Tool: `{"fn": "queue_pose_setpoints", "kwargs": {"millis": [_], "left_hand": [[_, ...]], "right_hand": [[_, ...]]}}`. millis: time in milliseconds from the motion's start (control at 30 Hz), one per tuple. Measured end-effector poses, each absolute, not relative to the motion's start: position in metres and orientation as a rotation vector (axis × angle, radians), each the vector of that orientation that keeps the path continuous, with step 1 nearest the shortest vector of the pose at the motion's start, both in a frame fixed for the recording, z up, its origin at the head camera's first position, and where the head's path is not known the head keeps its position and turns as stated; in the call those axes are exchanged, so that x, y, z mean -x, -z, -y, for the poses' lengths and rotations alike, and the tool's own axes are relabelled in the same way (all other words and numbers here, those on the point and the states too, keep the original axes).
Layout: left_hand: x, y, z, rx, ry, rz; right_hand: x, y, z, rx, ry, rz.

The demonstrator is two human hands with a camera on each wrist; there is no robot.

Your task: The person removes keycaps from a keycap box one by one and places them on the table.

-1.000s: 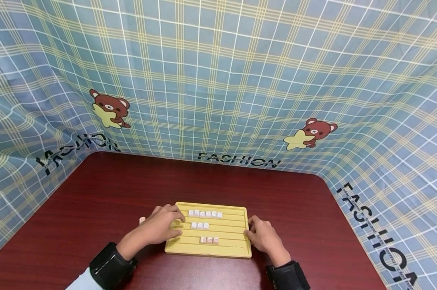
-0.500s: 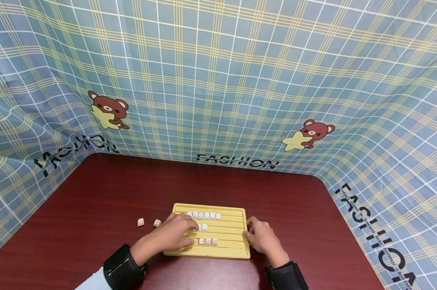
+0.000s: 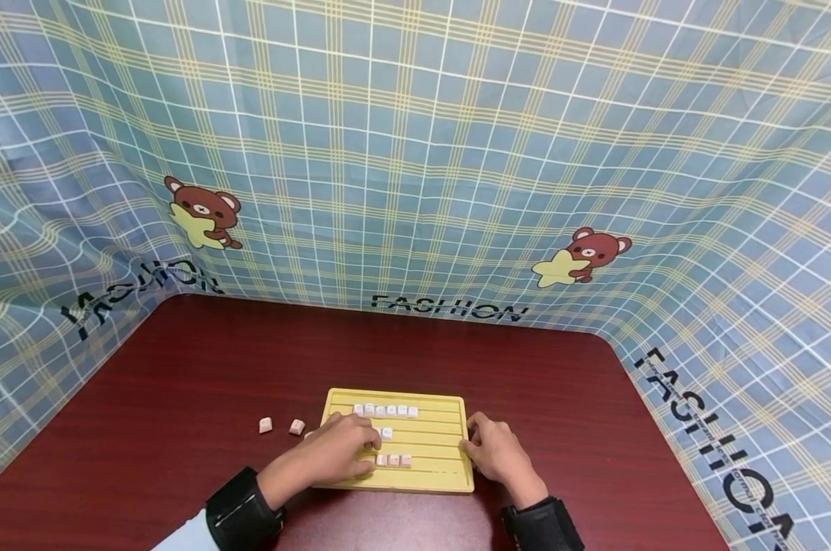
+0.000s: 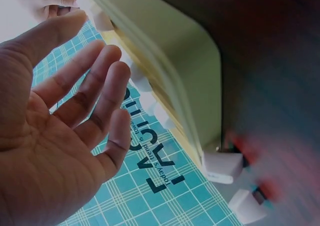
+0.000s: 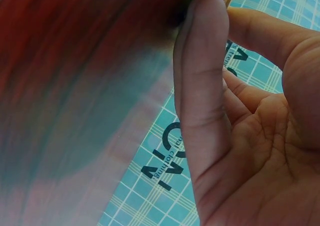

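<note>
Keycaps (image 3: 394, 461): low left-hand brush could skew them
Left hand (image 3: 340, 448): fingers parted, empty
Right hand (image 3: 498, 450): fingers pinching tray (image 3: 432, 482)

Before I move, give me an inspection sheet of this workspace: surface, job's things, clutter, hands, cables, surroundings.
Surface: dark red tabletop, glossy.
Job's things: yellow tray carrying six white keycaps in the far row, a middle row partly hidden, and three pinkish keycaps in a nearer row; two loose keycaps left of the tray, another barely showing by the left hand.
Clutter: nothing seen.
Hands: left over the tray, fingers relaxed, nothing seen held; right hand grips the tray's right edge.
Cables: nothing seen.
Surroundings: plaid cloth behind and at both sides.
</note>
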State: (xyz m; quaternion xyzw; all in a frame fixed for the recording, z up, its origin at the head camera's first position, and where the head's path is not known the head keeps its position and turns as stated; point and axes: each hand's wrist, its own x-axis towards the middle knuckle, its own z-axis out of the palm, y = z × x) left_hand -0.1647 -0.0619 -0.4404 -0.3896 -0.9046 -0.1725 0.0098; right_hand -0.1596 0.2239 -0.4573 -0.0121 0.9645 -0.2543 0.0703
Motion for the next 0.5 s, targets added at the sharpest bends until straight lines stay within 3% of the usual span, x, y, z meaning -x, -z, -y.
{"fn": "queue_pose_setpoints", "kwargs": {"millis": [500], "left_hand": [[0.1641,0.4467,0.0563,1.233,0.544,2.760]], "right_hand": [[0.1596,0.4589,-0.2243,0.037,0.754,-2.918]]}}
